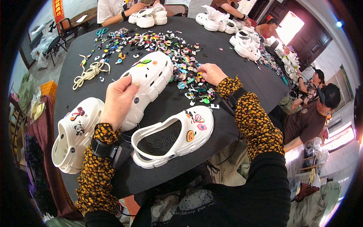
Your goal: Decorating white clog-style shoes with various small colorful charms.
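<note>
My left hand (120,97) grips a white clog (153,77) by its side, thumb on top. A few colourful charms sit on that clog's upper, and several of its holes are bare. At the pile of small shoe charms (185,75), my right hand (212,73) has its fingers pinched together over the pieces; whatever lies between the fingertips is too small to make out. Nearer me rests another white clog (202,121) bearing pink, orange and red charms. On the left stands a third white clog (90,117) with a panda charm (79,129) and a red one.
Charms spread across the dark table (211,45). A cream cord bundle (90,73) lies at the left, and teal scissors (102,31) farther back. More white clogs (147,18) stand at the far side by a person, others (245,43) along the right edge near more people.
</note>
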### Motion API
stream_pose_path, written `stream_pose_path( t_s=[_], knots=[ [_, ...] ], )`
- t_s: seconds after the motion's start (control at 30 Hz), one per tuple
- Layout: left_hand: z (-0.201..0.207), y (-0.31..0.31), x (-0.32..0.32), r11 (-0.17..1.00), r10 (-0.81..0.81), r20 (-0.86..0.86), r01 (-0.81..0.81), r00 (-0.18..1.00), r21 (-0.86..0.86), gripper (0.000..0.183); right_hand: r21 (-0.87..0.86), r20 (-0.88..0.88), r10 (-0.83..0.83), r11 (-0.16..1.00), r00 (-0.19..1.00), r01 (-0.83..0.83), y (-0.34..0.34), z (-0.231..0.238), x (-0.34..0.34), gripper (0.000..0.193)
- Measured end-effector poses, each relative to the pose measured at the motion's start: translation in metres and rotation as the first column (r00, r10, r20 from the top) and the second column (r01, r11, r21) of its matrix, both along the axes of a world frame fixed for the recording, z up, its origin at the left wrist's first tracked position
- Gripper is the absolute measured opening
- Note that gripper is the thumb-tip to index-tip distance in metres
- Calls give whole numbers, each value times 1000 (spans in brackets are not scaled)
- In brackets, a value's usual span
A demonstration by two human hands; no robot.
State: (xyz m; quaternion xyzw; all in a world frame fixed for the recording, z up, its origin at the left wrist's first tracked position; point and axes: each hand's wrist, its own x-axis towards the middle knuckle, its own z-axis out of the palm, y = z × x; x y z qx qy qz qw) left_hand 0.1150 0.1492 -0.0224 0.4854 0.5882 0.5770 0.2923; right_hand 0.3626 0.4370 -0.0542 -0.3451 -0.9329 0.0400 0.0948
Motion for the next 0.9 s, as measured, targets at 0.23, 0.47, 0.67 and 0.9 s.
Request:
stream_pose_path(
  t_s=[0.23,0.47,0.67,0.9],
  knots=[
    [3,-1,6,998,20,71,-24,997,61,19,31,18,-3,1000,1000,3,1,-6,1,18],
    [4,-1,8,999,23,73,-26,997,34,20,86,-129,-66,993,989,77,0,1,8,11],
    [4,-1,6,999,29,19,-30,999,30,20,130,-126,31,991,992,-15,-4,7,0,19],
    [1,0,5,999,27,46,-29,999,40,19,-137,-112,450,876,886,-463,-10,1,-16,19]
  ],
)
